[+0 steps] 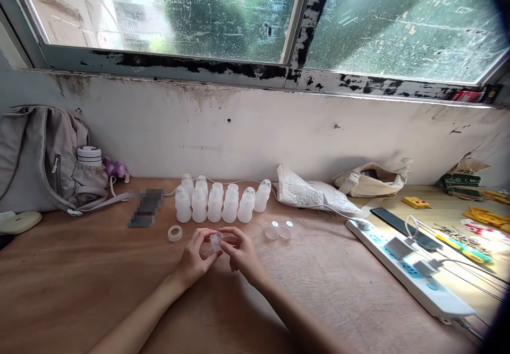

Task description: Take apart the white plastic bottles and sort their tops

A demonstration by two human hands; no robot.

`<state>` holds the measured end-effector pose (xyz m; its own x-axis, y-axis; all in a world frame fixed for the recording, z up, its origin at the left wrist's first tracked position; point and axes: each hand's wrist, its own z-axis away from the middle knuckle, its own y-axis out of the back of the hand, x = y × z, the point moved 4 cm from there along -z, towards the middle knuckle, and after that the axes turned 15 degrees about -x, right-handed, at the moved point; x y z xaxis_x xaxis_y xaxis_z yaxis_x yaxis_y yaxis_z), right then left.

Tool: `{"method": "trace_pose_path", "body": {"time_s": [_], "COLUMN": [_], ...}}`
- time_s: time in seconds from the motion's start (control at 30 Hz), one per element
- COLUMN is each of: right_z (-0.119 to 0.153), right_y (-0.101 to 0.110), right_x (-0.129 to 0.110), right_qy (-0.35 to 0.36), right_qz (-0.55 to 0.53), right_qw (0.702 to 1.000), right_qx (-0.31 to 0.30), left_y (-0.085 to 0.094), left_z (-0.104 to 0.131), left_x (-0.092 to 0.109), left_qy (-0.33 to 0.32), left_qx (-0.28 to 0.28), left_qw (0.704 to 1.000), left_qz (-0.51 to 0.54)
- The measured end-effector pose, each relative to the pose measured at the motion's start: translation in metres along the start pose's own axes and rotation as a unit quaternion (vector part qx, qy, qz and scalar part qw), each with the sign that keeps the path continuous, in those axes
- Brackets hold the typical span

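Between my two hands is a small translucent plastic piece with ribbed sides (215,242), possibly a bottle collar; the fingers cover part of it. My left hand (195,258) grips it from the left with thumb and fingers. From the right, the thumb and fingertips of my right hand (244,256) close on the same piece. A white plastic ring (175,233) lies on the table left of my left hand. Two clear round caps (278,232) rest to the right of my right hand. Behind the hands, several frosted plastic bottles (215,205) stand upright in a group.
The brown wooden table (119,285) meets a wall under a window. A grey backpack (35,157) and a blurred dark object (146,208) are at left. A white padded bag (314,192), a power strip (410,269), a phone (404,228) and a cream bag (372,180) occupy the right.
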<state>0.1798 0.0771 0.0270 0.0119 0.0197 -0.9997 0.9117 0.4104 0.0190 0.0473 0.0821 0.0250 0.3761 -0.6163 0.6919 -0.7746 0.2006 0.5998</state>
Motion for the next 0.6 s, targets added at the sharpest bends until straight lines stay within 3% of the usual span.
{"method": "trace_pose_path", "body": {"time_s": [0.27,0.6], "right_z": [0.000,0.001], "right_y": [-0.005,0.010], "right_x": [-0.010,-0.010], "right_qy": [-0.038,-0.001], "right_qz": [-0.098,-0.015], "right_qw": [0.992,0.999], "right_qx": [-0.072,0.044], "left_y": [0.001,0.003], "left_z": [0.002,0.005], "left_x": [0.004,0.003], "left_qy": [-0.009,-0.022], "left_qx": [0.011,0.037], "left_qw": [1.000,0.998], "left_qz": [-0.011,-0.037]}}
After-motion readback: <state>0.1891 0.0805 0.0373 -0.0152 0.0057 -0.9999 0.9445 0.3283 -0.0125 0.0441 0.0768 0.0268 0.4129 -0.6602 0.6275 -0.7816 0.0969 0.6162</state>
